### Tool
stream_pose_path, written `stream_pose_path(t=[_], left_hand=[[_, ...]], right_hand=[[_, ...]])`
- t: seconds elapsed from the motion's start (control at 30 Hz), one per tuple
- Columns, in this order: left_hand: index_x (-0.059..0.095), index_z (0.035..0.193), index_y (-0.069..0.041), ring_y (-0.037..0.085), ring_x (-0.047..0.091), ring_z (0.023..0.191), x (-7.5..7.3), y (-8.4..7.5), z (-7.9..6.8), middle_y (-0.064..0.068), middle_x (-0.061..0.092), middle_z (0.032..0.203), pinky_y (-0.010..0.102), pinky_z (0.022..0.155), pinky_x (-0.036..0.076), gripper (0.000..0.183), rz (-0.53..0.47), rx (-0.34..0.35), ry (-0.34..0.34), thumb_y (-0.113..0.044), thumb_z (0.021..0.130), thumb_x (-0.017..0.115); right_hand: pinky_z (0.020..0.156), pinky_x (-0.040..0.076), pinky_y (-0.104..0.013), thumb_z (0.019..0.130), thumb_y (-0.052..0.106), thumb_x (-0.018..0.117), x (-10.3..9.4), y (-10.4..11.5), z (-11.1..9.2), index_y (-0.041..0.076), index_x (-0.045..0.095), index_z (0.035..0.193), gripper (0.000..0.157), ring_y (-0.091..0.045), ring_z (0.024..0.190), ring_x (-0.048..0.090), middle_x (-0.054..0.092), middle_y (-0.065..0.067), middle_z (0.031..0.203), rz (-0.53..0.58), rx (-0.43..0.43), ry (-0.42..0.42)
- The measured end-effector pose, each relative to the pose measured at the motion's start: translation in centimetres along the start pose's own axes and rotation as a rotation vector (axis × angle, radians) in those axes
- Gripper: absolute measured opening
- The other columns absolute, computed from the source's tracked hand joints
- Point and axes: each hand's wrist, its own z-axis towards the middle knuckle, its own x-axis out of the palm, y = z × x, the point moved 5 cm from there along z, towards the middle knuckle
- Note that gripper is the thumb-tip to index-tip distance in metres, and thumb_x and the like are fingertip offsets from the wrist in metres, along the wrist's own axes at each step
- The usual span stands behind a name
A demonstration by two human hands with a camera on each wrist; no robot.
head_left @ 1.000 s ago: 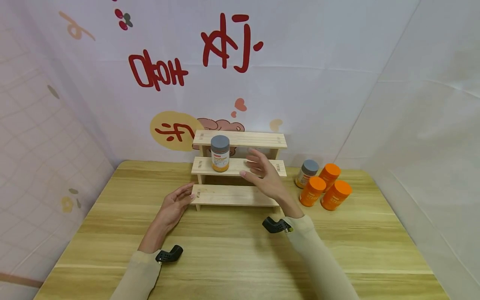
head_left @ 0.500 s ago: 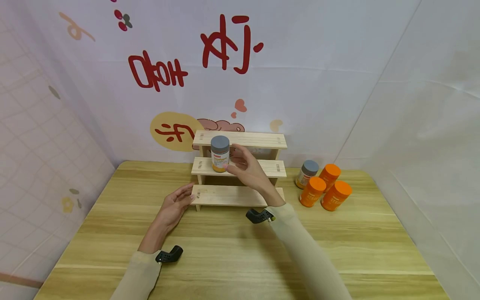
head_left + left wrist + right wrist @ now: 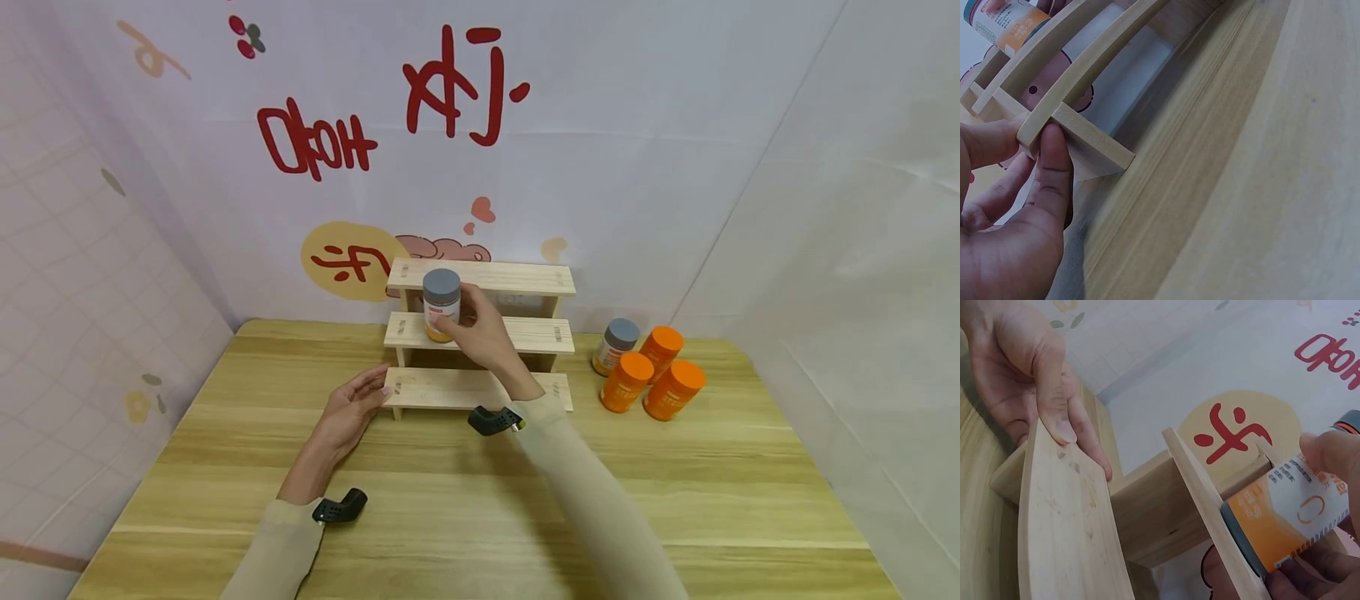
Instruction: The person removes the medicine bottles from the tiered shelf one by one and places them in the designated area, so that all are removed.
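A supplement bottle (image 3: pixel 442 287) with a grey lid and a white-and-orange label stands on the middle step of a three-step wooden shelf (image 3: pixel 420 390). My right hand (image 3: pixel 486 329) grips it from the right, thumb across the front of the label and fingers behind, as the right wrist view shows on the bottle (image 3: pixel 1291 512). My left hand (image 3: pixel 351 412) pinches the left end of the lowest step. In the left wrist view the left thumb (image 3: pixel 994 142) lies over the board (image 3: pixel 1079 81) and a finger presses from beneath. The bottle's far side is hidden.
Right of the shelf, another grey-lidded bottle (image 3: pixel 617 346) and three orange bottles (image 3: pixel 627 382) stand close together on the wooden table (image 3: pixel 450 500). A white printed cloth (image 3: pixel 600 167) hangs behind the shelf, and more cloth lines both sides.
My right hand has moved left from the open air over the shelf to the bottle and closed its fingers round it. The left hand and the bottle look unmoved.
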Motion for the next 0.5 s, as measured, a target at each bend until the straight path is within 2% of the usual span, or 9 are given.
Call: stream_pose_path(t=[0.3, 0.5], left_hand=[[0.037, 0.157, -0.001, 0.004, 0.056, 0.114, -0.01, 0.14, 0.11, 0.0, 0.052, 0.129, 0.015, 0.09, 0.051, 0.062, 0.001, 0.009, 0.002, -0.009, 0.102, 0.064], [0.037, 0.157, -0.001, 0.004, 0.054, 0.113, -0.07, 0.24, 0.14, 0.002, 0.05, 0.129, 0.015, 0.088, 0.051, 0.062, -0.003, 0.006, -0.001, -0.009, 0.102, 0.063]], right_hand=[[0.107, 0.052, -0.041, 0.096, 0.025, 0.073, 0.06, 0.11, -0.13, 0.017, 0.048, 0.148, 0.058, -0.025, 0.125, 0.061, 0.061, -0.01, 0.136, -0.027, 0.004, -0.013], [0.105, 0.053, -0.041, 0.095, 0.024, 0.075, -0.65, 0.66, -0.8, 0.015, 0.05, 0.146, 0.057, -0.027, 0.123, 0.062, 0.062, -0.011, 0.133, 0.0, -0.016, -0.011]])
